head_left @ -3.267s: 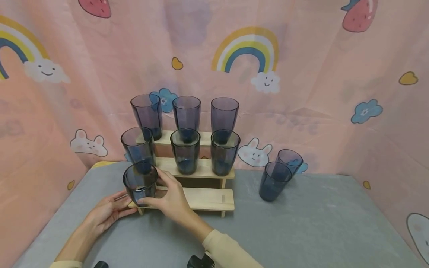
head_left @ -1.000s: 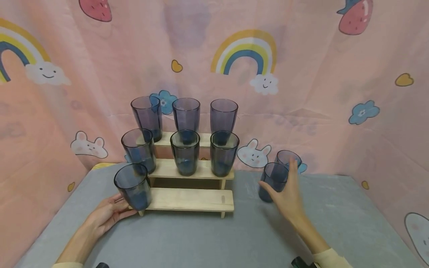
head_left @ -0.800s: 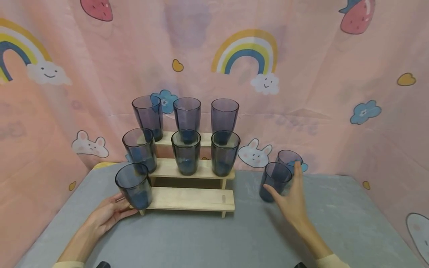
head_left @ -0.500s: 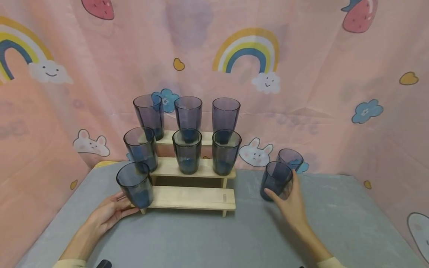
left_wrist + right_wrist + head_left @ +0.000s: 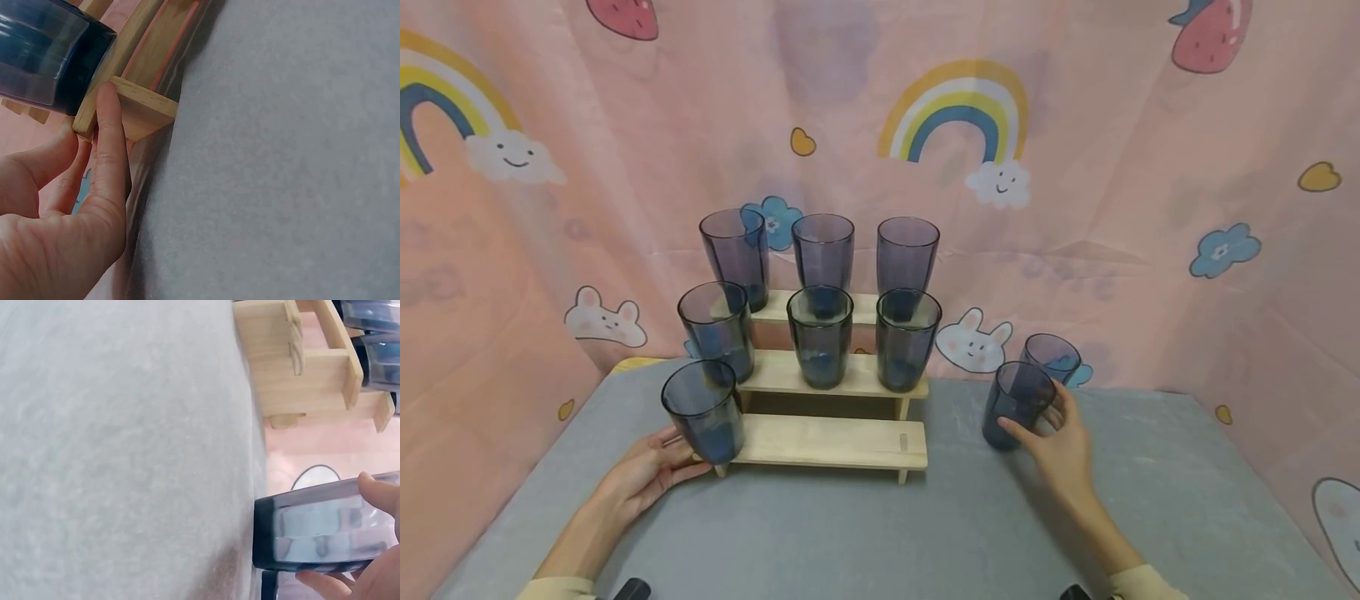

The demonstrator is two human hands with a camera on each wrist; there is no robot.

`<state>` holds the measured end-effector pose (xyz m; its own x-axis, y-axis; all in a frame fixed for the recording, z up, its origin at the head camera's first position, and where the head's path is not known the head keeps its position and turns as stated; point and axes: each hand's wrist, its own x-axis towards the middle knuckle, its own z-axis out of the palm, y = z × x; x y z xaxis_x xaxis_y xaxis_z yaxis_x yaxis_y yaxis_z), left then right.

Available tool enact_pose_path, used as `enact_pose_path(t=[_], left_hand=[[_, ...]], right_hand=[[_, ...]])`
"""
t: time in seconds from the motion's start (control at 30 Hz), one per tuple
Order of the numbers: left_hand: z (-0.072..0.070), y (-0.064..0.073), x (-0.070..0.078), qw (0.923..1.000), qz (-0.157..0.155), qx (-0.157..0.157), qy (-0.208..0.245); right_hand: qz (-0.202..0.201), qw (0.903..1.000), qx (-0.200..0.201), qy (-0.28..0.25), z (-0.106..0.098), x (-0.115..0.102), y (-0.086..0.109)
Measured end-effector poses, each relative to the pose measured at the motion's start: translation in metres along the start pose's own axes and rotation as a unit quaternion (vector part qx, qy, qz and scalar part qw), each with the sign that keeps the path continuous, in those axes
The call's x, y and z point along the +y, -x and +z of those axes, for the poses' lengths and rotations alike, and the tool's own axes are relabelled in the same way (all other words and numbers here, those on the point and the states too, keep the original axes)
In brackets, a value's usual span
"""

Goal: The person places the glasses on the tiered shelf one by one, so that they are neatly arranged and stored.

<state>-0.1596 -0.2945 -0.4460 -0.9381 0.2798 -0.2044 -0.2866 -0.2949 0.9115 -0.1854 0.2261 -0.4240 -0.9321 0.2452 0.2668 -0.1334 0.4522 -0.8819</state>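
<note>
A stepped wooden rack (image 5: 835, 442) bears smoky blue-purple drinking glasses on its three tiers. At the left end of its lowest board, my left hand (image 5: 643, 479) pinches the board's end between thumb and fingers; the left wrist view shows the index finger along the support leg (image 5: 147, 106). Just above that hand stands a drinking glass (image 5: 703, 417), the only one on the lowest tier. My right hand (image 5: 1063, 446) holds another drinking glass (image 5: 1015, 408) on the table, right of the rack, thumb on the near side and fingers around the right side. One more drinking glass (image 5: 1054, 354) stands right behind it, partly hidden.
Three glasses stand on the top tier, among them a left one (image 5: 737, 258), and three on the middle tier, with one at its centre (image 5: 820, 342). A grey cloth (image 5: 850, 533) covers the table. Behind hangs a pink printed curtain (image 5: 1097, 167).
My right hand has let go of the glass on the lowest tier, moved right, and taken hold of the front glass on the table. My left hand has stayed at the rack's end.
</note>
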Motion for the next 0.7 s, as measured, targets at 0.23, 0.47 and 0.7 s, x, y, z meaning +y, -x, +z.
enact_pose_path(t=[0.23,0.47,0.7], left_hand=[[0.001,-0.001,0.0,0.9999,-0.008,0.011,-0.004],[0.001,0.0,0.001,0.9999,-0.006,0.012,-0.006],[0.001,0.001,0.001,0.9999,-0.005,0.009,-0.004]], right_hand=[[0.018,0.9996,0.006,-0.02,-0.007,-0.009,0.003],[-0.043,0.9955,0.026,-0.08,-0.007,-0.027,0.012],[-0.144,0.9766,0.021,-0.159,0.003,-0.044,0.025]])
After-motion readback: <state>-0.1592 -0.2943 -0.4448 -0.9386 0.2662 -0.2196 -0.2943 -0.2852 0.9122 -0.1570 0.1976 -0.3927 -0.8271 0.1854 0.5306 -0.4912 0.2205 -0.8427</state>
